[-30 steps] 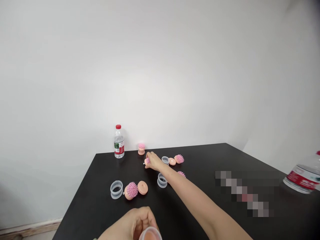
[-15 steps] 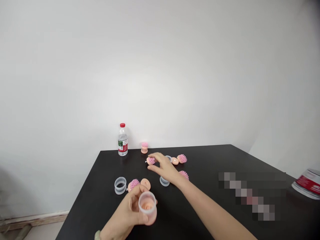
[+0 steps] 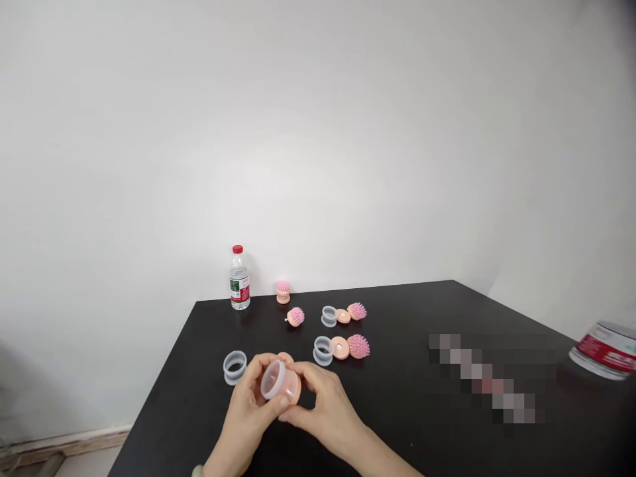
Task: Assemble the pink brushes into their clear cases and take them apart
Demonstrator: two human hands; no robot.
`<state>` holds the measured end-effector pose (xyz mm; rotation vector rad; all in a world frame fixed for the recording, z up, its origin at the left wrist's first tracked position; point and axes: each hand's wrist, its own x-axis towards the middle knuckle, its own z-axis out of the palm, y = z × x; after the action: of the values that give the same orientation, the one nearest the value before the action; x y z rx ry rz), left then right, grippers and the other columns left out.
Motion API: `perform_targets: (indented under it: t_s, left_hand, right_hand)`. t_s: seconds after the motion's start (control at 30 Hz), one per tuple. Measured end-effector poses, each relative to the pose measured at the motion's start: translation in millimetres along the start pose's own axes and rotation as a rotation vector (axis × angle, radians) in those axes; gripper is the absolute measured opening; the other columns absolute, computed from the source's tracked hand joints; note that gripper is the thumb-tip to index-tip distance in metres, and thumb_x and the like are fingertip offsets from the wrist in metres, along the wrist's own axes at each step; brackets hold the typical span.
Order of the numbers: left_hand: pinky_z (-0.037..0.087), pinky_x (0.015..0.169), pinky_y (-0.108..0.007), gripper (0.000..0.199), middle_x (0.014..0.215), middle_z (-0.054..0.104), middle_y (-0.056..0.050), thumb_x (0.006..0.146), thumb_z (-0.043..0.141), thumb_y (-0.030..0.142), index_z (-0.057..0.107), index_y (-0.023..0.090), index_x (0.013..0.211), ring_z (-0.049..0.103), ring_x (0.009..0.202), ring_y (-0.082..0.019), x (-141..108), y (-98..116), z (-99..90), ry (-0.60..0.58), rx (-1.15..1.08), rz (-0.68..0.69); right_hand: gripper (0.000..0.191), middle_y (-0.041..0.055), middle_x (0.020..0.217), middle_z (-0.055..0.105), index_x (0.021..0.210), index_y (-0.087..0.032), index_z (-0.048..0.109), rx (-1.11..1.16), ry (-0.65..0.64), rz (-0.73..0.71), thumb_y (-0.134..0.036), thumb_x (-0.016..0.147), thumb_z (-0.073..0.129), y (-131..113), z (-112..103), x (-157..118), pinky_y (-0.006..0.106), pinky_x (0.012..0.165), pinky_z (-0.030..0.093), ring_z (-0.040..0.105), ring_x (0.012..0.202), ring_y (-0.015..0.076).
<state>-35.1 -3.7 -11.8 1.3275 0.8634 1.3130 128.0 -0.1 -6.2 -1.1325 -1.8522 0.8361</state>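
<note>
Both hands meet over the near part of the table around a translucent plastic cup (image 3: 272, 379) with a peach cap at its right end. My left hand (image 3: 248, 404) is closed round the cup, whose open rim is tilted to the left. My right hand (image 3: 325, 404) grips the peach end between thumb and fingers. Behind the fingers a peach disc (image 3: 285, 357) shows in part. A translucent ring-shaped cup (image 3: 234, 368) stands just left of my left hand. Farther back lies a pink-bristled brush head (image 3: 295, 317) with a small white tip.
To the right lie two rows, each with a translucent cup (image 3: 323, 351), a peach disc (image 3: 340, 348) and a pink brush head (image 3: 358, 346). An assembled brush (image 3: 283, 292) and a water bottle (image 3: 240, 281) stand at the back edge. Another bottle (image 3: 606, 351) is at far right.
My right hand has let go of the far brush head and come back to the cup's peach end. The cup has turned on its side, rim leftward. The view has shifted slightly.
</note>
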Motion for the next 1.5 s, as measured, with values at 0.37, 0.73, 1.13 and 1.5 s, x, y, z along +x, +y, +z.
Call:
perform_targets:
  t_s: [0.37, 0.73, 1.13, 1.5]
  left_hand:
    - [0.046, 0.066, -0.028, 0.034, 0.081, 0.06, -0.001, 0.075, 0.071, 0.049, 0.061, 0.02, 0.09, 0.056, 0.072, -0.018, -0.7, -2.2, 3.5, 0.112, 0.244, 0.032]
    - [0.044, 0.065, -0.027, 0.042, 0.08, 0.059, 0.0, 0.071, 0.074, 0.055, 0.06, 0.019, 0.089, 0.055, 0.072, -0.018, 1.8, -7.3, 1.5, 0.088, 0.227, 0.004]
    - [0.042, 0.065, -0.027, 0.042, 0.08, 0.059, -0.001, 0.072, 0.071, 0.056, 0.059, 0.02, 0.088, 0.053, 0.071, -0.018, 1.7, -6.2, 2.3, 0.085, 0.257, -0.001]
    - [0.043, 0.065, -0.027, 0.04, 0.081, 0.059, -0.001, 0.07, 0.075, 0.054, 0.06, 0.02, 0.086, 0.054, 0.071, -0.018, 1.9, -5.4, 4.8, 0.076, 0.243, 0.01]
  right_hand:
    - [0.053, 0.0038, 0.104, 0.066, 0.116, -0.025, 0.056, 0.282, -0.017, -0.113, -0.04, 0.072, 0.082, 16.1, 3.4, -6.9, 0.038, 0.083, 0.054, 0.066, 0.092, 0.024]
    - [0.059, 0.004, 0.101, 0.07, 0.116, -0.024, 0.058, 0.408, -0.012, -0.151, -0.047, 0.069, 0.085, 20.5, 4.1, -6.0, 0.035, 0.076, 0.055, 0.068, 0.086, 0.0222]
    - [0.067, 0.0025, 0.106, 0.067, 0.115, -0.026, 0.059, 0.247, 0.059, -0.141, -0.038, 0.058, 0.092, 26.0, 8.4, -10.6, 0.037, 0.082, 0.055, 0.067, 0.09, 0.0234]
    - [0.048, -0.0008, 0.098, 0.067, 0.106, -0.026, 0.059, 0.118, 0.158, -0.17, -0.008, 0.065, 0.077, 18.5, 9.4, -13.8, 0.03, 0.079, 0.054, 0.065, 0.084, 0.0177]
